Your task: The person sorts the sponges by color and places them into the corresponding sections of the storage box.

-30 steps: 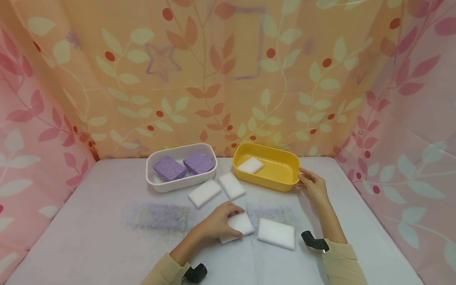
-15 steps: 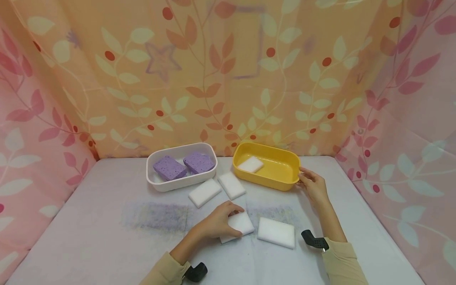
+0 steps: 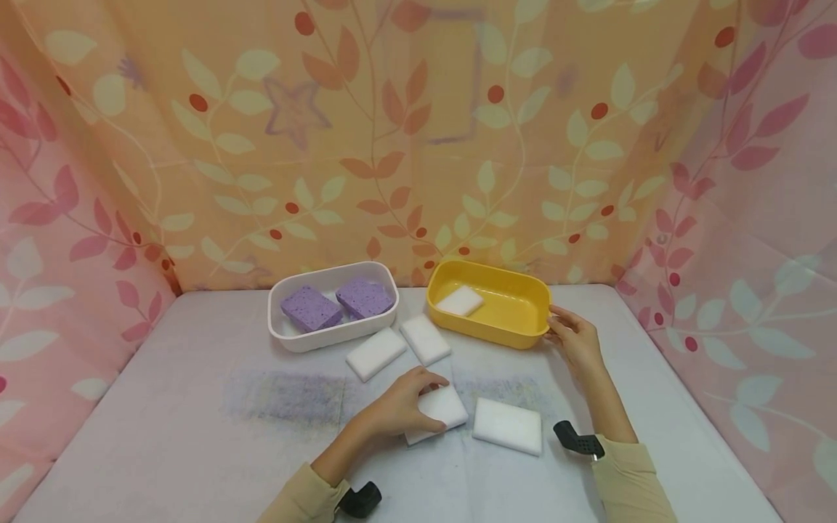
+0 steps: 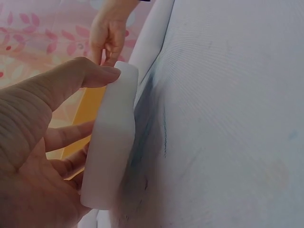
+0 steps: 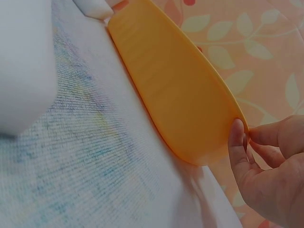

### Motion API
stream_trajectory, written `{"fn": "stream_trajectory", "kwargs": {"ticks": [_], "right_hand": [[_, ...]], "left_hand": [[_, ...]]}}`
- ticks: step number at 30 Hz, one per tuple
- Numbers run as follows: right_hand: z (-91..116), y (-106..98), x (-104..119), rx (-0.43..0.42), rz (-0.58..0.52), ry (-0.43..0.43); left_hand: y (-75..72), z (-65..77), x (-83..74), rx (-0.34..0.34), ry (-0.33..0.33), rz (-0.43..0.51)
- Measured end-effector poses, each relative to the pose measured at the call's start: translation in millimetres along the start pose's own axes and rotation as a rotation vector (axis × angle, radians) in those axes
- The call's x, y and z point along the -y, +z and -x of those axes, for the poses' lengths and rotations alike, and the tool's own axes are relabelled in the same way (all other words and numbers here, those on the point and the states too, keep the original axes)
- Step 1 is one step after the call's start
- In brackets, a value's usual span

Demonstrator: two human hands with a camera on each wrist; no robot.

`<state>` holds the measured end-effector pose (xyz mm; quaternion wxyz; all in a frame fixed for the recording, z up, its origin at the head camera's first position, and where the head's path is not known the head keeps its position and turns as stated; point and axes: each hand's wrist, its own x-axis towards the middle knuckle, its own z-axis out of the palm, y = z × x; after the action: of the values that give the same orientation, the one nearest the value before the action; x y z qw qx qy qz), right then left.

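Observation:
My left hand [image 3: 405,407] pinches a white sponge [image 3: 445,408] by its long edges, thumb on the near side and fingers on the far side. In the left wrist view the same sponge [image 4: 111,137] stands on its edge in the picture, the thumb on one end. At the right, my right hand [image 3: 577,340] grips the end rim of a yellow tray [image 3: 503,330]. The right wrist view has its thumb [image 5: 236,137] against the outer wall and fingers at the rim. One white sponge [image 3: 461,301] lies inside the yellow tray.
Another white sponge [image 3: 507,426] lies right of my left hand. Two more, a tilted sponge [image 3: 375,354] and a neighbouring sponge [image 3: 426,340], lie near the trays. A white tray [image 3: 340,340] holds two purple sponges [image 3: 311,309]. Coloured smudges [image 3: 288,398] mark the white tabletop; patterned curtains surround it.

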<state>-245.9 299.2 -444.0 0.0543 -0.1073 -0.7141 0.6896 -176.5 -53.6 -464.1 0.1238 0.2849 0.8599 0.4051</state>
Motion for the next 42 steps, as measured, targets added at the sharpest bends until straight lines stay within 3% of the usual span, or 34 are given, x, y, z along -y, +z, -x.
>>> {"fn": "stream_trajectory", "kwargs": {"ticks": [21, 31, 42], "right_hand": [[-1.1, 0.7, 0.9, 0.0, 0.006, 0.013], [-1.6, 1.1, -0.3, -0.003, 0.006, 0.026], [-2.3, 1.2, 0.1, -0.003, 0.007, 0.044]], "left_hand": [[-2.3, -5.9, -10.3, -0.058, 0.012, 0.041], [-5.6, -19.9, -16.1, -0.083, 0.05, 0.017], [-14.2, -38.8, -26.4, -0.075, 0.021, 0.024]]}}
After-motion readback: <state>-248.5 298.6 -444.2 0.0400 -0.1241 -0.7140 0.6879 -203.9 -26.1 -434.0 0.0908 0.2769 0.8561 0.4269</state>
